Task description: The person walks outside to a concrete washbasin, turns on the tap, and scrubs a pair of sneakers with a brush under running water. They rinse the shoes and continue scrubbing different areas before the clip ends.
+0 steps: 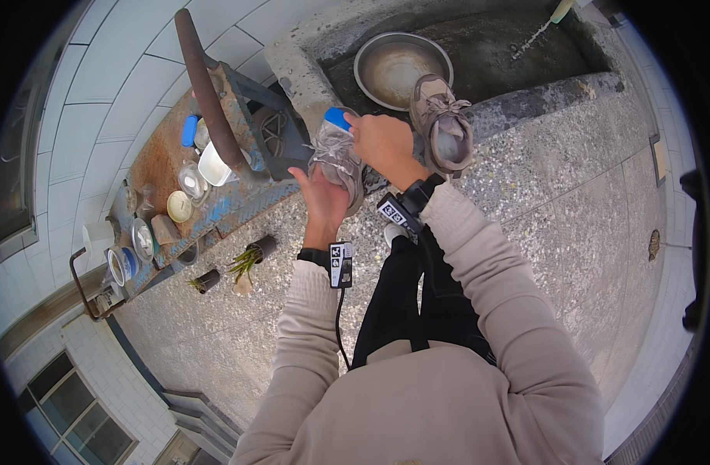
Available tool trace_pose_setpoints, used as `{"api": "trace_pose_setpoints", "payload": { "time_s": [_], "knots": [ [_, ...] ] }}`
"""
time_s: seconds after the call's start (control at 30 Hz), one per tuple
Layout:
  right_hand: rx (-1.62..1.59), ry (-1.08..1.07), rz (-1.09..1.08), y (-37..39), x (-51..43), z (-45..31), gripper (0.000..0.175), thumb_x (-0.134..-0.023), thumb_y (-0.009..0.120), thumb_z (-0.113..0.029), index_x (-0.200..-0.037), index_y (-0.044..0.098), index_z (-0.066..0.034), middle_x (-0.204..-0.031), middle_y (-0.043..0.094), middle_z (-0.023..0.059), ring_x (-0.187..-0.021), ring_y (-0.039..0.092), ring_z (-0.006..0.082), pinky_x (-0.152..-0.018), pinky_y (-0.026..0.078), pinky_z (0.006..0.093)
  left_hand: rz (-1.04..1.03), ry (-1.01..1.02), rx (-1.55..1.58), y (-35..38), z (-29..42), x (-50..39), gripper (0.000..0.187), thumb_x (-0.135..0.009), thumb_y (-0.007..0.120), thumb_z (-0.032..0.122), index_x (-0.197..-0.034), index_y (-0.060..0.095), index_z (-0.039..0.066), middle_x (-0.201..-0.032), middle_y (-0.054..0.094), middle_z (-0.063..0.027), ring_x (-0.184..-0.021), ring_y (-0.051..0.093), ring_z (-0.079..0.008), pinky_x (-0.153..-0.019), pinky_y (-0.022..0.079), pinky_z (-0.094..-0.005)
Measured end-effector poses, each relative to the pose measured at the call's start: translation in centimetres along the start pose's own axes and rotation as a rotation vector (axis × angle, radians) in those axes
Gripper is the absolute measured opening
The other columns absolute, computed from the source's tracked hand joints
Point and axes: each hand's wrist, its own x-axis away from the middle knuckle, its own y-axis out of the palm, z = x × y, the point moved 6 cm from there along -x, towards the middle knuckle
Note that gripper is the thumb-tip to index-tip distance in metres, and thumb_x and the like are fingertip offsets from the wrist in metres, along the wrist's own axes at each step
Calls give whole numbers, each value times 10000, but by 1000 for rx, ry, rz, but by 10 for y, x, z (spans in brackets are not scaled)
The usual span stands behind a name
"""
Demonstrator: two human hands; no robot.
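My right hand [387,142] grips a blue brush [337,119] and holds it against the toe of a grey-brown lace-up shoe [334,152]. My left hand [327,197] is inside or under the opening of that shoe, thumb spread out to the left; its fingers are partly hidden by the shoe. A second shoe [442,125] of the same kind rests on the front rim of a stone sink [523,107], right of my right hand. Behind it, a round metal basin [362,72] with cloudy water sits in the sink.
Water runs from a pale green hose [562,10] into the sink. At left a rusty metal cart [151,151] with a curved handle [207,104] carries a white plastic container [215,165], bowls and a blue-lidded item. Two small potted plants [262,249] stand on the speckled floor.
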Motion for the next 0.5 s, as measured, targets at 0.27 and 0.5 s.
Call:
{"api": "trace_pose_setpoints", "payload": {
  "time_s": [0.27, 0.5],
  "knots": [
    [-104, 153, 116, 36, 35, 39, 309, -842, 539, -267, -1142, 615, -277, -695, 632, 120, -627, 611, 327, -539, 473, 427, 7, -25, -151, -7, 1, -5, 551, -938, 370, 486, -1277, 405, 54, -1284, 474, -97, -1202, 426, -247, -1050, 281, -401],
    [-261, 59, 43, 40, 63, 17, 350, -832, 561, -244, -1175, 589, -305, -669, 613, 132, -593, 594, 327, -517, 462, 420, 169, -75, -51, -22, 0, -10, 579, -915, 419, 507, -1244, 427, 31, -1252, 487, -124, -1161, 453, -252, -1007, 344, -397]
  ]
}}
